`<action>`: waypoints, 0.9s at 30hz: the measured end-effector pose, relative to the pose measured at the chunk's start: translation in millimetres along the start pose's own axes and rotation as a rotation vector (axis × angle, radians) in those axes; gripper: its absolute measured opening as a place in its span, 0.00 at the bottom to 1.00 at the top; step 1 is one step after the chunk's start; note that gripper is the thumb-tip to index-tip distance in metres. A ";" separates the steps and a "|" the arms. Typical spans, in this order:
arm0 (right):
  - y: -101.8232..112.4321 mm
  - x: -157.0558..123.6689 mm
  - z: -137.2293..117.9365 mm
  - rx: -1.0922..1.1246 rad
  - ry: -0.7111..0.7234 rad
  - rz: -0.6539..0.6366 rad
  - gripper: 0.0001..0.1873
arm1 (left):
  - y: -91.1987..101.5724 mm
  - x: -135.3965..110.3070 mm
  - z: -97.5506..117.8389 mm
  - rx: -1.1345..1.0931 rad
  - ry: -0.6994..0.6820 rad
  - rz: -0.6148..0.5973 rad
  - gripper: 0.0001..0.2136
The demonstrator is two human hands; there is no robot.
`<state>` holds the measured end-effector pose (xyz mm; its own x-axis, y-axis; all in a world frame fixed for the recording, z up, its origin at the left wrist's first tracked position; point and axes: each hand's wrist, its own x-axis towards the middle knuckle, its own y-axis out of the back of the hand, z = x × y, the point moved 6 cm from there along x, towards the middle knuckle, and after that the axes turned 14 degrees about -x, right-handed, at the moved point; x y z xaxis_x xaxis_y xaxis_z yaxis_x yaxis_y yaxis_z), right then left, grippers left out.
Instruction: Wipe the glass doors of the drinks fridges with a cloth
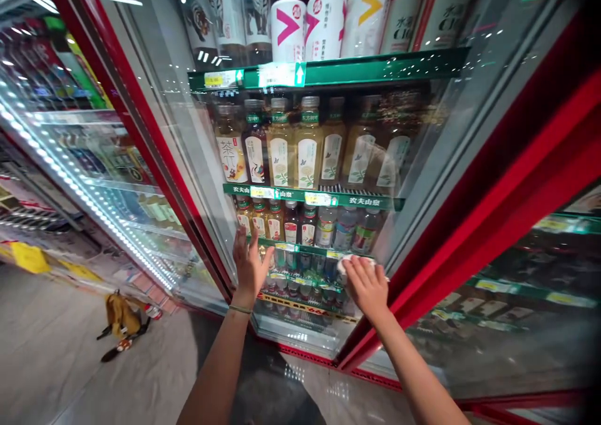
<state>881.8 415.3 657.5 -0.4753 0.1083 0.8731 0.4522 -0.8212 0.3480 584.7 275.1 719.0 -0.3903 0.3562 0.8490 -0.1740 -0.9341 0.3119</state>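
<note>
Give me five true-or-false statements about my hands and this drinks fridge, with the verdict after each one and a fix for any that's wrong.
1. The right hand has a white cloth under its fingers. True.
2. The left hand holds a white cloth too. False: it is empty, with its fingers spread.
3. There is a thin band around the left wrist. True.
4. The frame to the right of the right hand is blue. False: it is red.
5. The white bottles with magenta arrows stand on a shelf below the row of tea bottles. False: they stand above it.
</note>
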 end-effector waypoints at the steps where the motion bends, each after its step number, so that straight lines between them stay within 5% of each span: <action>1: -3.8 -7.3 9.4 -0.003 -0.058 0.008 0.33 | 5.8 0.3 -5.7 0.039 -0.037 -0.015 0.29; 6: -17.7 -23.1 28.0 -0.042 -0.422 0.108 0.40 | 33.2 7.4 -36.8 0.135 -0.233 -0.080 0.29; 10: -27.2 -5.9 -26.6 0.014 -0.848 0.082 0.42 | 48.3 6.9 -67.3 0.095 -0.252 -0.084 0.28; 12: -26.6 21.5 -84.7 -0.008 -0.750 0.077 0.41 | 52.9 2.4 -83.3 0.068 -0.201 -0.083 0.28; 14: -25.7 52.2 -147.3 -0.006 -0.419 0.043 0.39 | 54.9 -2.4 -95.9 0.032 -0.151 -0.108 0.27; 17: -24.9 70.4 -184.6 0.025 -0.118 -0.058 0.30 | 56.2 -4.4 -103.4 -0.001 -0.126 -0.143 0.26; 21: -19.3 57.4 -113.8 -0.022 -0.133 -0.081 0.30 | 58.0 3.5 -98.1 0.000 -0.106 -0.125 0.26; 22: -17.8 50.9 -87.3 -0.054 -0.233 -0.063 0.32 | 57.5 5.3 -95.7 -0.006 -0.084 -0.117 0.26; 24: -13.1 30.2 -37.9 -0.118 -0.692 0.033 0.35 | 54.2 5.9 -89.8 -0.036 -0.022 -0.098 0.27; 26: -15.1 10.6 -27.5 -0.107 -1.045 0.099 0.37 | 47.0 2.1 -80.6 -0.075 0.043 -0.082 0.29; 27: -19.1 7.6 -35.1 -0.074 -1.105 0.099 0.37 | 41.8 -1.1 -74.2 -0.092 0.064 -0.080 0.29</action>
<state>843.1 412.2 645.5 0.5108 0.4496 0.7327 0.3877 -0.8812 0.2705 510.8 237.6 699.4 -0.4281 0.4335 0.7930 -0.2885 -0.8971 0.3347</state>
